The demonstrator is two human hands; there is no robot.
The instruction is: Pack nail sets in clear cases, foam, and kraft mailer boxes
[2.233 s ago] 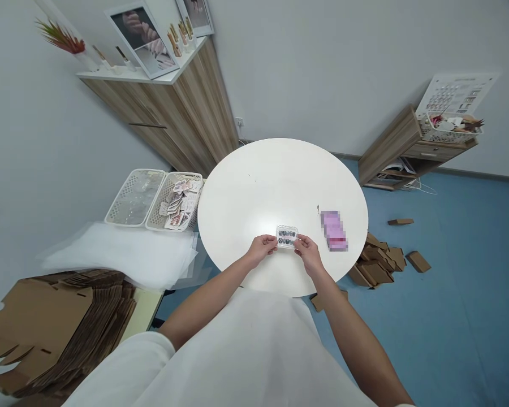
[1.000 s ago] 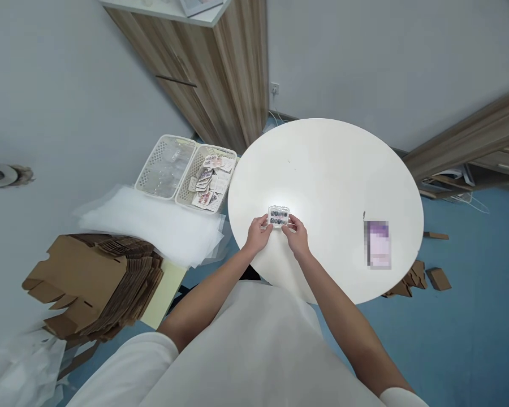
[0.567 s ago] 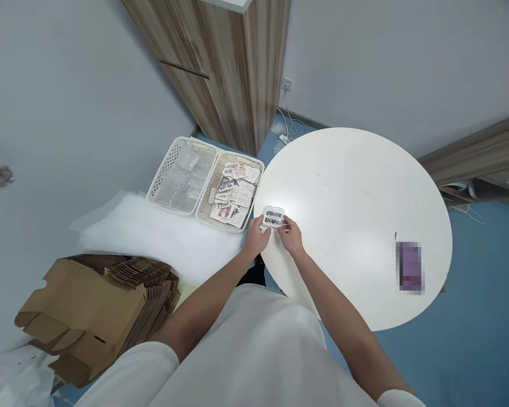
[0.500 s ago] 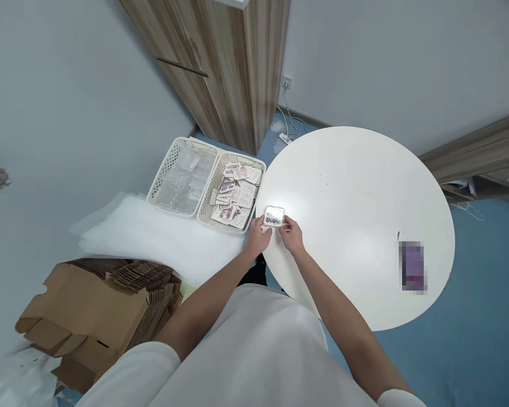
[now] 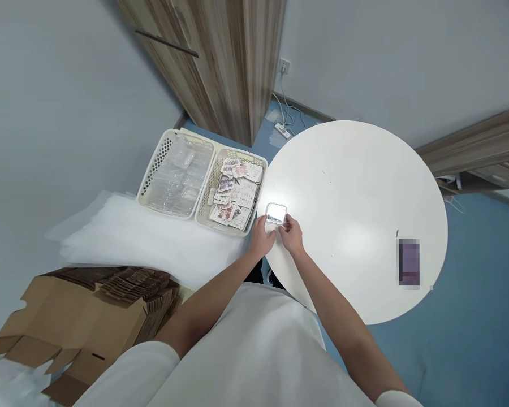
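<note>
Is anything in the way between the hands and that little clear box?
Nothing that shows: the left hand and the right hand hold the little clear box by its near corners. The card basket sits to the left, not between them.

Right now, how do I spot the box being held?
Find the round white table. At its left edge, near the basket of cards, the left hand and right hand hold the little clear box. Unlike the clear plastic in the other basket, it shows dark spots below bright glare.
</note>
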